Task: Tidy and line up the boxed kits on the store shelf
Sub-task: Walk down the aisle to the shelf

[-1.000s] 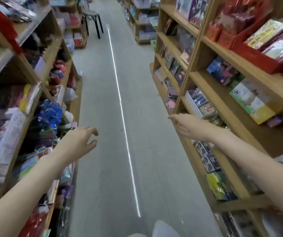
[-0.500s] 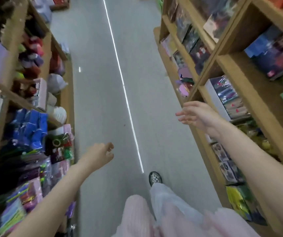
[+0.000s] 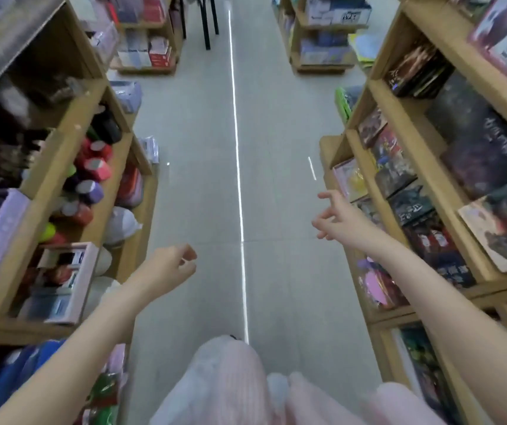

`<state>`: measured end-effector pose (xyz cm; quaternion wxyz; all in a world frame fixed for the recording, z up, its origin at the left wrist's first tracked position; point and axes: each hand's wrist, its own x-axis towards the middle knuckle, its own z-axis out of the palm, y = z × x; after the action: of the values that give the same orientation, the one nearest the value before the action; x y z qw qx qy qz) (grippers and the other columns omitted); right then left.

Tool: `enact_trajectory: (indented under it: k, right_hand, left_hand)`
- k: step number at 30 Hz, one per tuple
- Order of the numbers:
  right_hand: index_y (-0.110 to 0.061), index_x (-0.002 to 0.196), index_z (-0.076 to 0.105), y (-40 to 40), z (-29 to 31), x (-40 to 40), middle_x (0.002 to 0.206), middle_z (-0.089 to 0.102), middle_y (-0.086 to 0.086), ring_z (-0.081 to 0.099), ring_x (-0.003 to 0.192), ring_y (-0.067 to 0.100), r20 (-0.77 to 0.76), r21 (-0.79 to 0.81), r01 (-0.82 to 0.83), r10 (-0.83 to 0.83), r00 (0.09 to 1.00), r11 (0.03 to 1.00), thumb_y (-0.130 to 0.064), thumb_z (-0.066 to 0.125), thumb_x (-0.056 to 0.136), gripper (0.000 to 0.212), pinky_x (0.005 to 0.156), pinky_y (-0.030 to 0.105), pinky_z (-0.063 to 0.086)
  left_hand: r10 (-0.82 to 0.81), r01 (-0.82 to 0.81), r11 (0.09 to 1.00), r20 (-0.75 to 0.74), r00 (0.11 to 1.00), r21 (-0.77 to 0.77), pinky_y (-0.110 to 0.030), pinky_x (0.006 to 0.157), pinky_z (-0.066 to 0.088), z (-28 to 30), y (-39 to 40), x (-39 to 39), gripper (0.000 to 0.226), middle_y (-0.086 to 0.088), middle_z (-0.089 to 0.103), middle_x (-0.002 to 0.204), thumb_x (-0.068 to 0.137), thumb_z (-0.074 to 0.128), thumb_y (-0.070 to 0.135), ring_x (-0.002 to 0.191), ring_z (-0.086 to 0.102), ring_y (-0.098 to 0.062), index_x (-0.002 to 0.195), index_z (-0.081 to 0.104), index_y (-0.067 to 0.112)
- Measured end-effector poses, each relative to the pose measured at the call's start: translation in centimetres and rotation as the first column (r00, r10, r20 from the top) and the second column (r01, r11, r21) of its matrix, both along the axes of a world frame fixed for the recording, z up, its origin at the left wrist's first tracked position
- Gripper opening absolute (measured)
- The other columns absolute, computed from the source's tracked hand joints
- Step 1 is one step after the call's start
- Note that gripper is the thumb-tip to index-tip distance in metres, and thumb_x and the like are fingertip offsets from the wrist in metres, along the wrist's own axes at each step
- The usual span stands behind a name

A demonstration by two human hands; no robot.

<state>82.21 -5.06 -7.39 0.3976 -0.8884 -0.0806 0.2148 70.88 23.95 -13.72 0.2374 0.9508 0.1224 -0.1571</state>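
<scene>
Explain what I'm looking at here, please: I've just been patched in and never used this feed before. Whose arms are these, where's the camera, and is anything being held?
There is no machine here: these are a person's two bare arms, seen from one wide-angle camera worn on their head, looking forward and down a shop aisle. The pale pink cloth at the bottom is their own clothing.

The left hand hangs over the floor with fingers loosely curled, holding nothing. The right hand reaches toward the right-hand shelf unit with fingers spread, also empty; whether it touches the shelf is hard to tell.

That right unit carries the boxed kits, flat boxes with dark printed covers, some leaning. The left shelf unit holds coloured rolls and other blurred goods. A bright line runs down the floor.
</scene>
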Motion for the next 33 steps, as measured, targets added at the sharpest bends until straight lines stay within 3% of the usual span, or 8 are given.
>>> enact_trajectory:
  k: [5,8,11,16,20,24,28,33]
  right_hand:
    - [-0.01,0.13,0.035,0.7,4.1,14.0,0.101,0.061,0.019,0.062,0.071,0.02,-0.048,0.267,0.253,-0.249,0.967,0.93,-0.006,0.053,0.089,0.045,0.063,0.022,0.053]
    - [-0.007,0.127,0.038,1.2,2.9,23.0,0.095,0.064,0.017,0.062,0.07,0.023,-0.271,0.433,0.495,-0.414,0.869,0.754,-0.003,0.052,0.09,0.04,0.065,0.026,0.053]
    - [-0.004,0.124,0.038,2.2,0.7,32.5,0.089,0.064,0.016,0.061,0.07,0.023,-0.382,0.489,0.555,-0.407,0.83,0.673,-0.003,0.05,0.091,0.036,0.069,0.03,0.052]
    - [-0.009,0.119,0.039,4.7,0.5,49.0,0.087,0.065,0.015,0.061,0.068,0.024,-0.367,0.445,0.533,-0.396,0.841,0.72,-0.005,0.05,0.089,0.032,0.066,0.029,0.051]
    - [-0.014,0.11,0.04,7.6,1.4,61.2,0.079,0.063,0.012,0.058,0.054,0.018,-0.28,0.432,0.484,-0.397,0.874,0.761,-0.002,0.05,0.088,0.027,0.056,0.024,0.048]
    - [-0.015,0.11,0.04,9.7,-0.5,72.2,0.083,0.064,0.011,0.06,0.052,0.015,-0.229,0.39,0.416,-0.351,0.908,0.821,-0.002,0.054,0.086,0.031,0.054,0.023,0.05]
    - [-0.011,0.115,0.036,12.1,-0.9,85.8,0.081,0.06,0.011,0.056,0.055,0.021,-0.253,0.365,0.464,-0.394,0.884,0.807,0.002,0.05,0.087,0.034,0.049,0.021,0.047]
    - [-0.011,0.116,0.038,15.5,2.6,103.1,0.085,0.062,0.013,0.058,0.05,0.015,-0.206,0.394,0.496,-0.451,0.868,0.774,-0.001,0.05,0.087,0.034,0.051,0.021,0.048]
  left_hand:
    - [-0.178,0.179,0.984,-0.035,0.983,0.021,-0.025,0.078,0.042,2.3,2.7,15.7,0.024,0.0,0.061,0.112,0.092,0.049,0.025,0.101,0.057,-0.016,0.114,0.056,0.017]
    - [-0.244,0.244,0.969,-0.001,0.97,0.04,-0.022,0.075,0.033,1.7,3.1,25.1,0.027,0.001,0.059,0.116,0.094,0.047,0.026,0.108,0.054,-0.015,0.118,0.054,0.017]
    - [-0.216,0.216,0.975,0.003,0.976,0.045,-0.019,0.076,0.03,0.5,4.1,35.0,0.027,0.003,0.056,0.12,0.095,0.047,0.025,0.111,0.051,-0.014,0.12,0.053,0.018]
    - [-0.147,0.143,0.985,0.036,0.988,0.095,-0.025,0.083,0.038,2.4,5.7,51.9,0.024,0.002,0.059,0.116,0.093,0.049,0.024,0.105,0.056,-0.018,0.115,0.056,0.016]
    - [-0.071,0.073,0.997,0.09,0.993,-0.021,-0.035,0.083,0.048,3.4,7.1,63.8,0.014,-0.002,0.065,0.101,0.089,0.055,0.021,0.092,0.061,-0.02,0.1,0.061,0.016]
    - [-0.083,0.086,0.994,0.044,0.996,-0.073,-0.033,0.079,0.049,2.4,8.5,75.8,0.011,-0.001,0.066,0.092,0.088,0.057,0.019,0.088,0.062,-0.018,0.096,0.063,0.017]
    - [-0.119,0.125,0.99,0.078,0.99,-0.068,-0.025,0.071,0.042,1.3,11.7,90.3,0.008,0.004,0.061,0.087,0.089,0.056,0.021,0.084,0.059,-0.015,0.096,0.06,0.021]
    - [-0.133,0.143,0.98,0.077,0.988,-0.138,-0.028,0.077,0.048,3.3,15.8,108.1,0.006,0.006,0.064,0.089,0.089,0.056,0.019,0.085,0.062,-0.013,0.09,0.058,0.025]
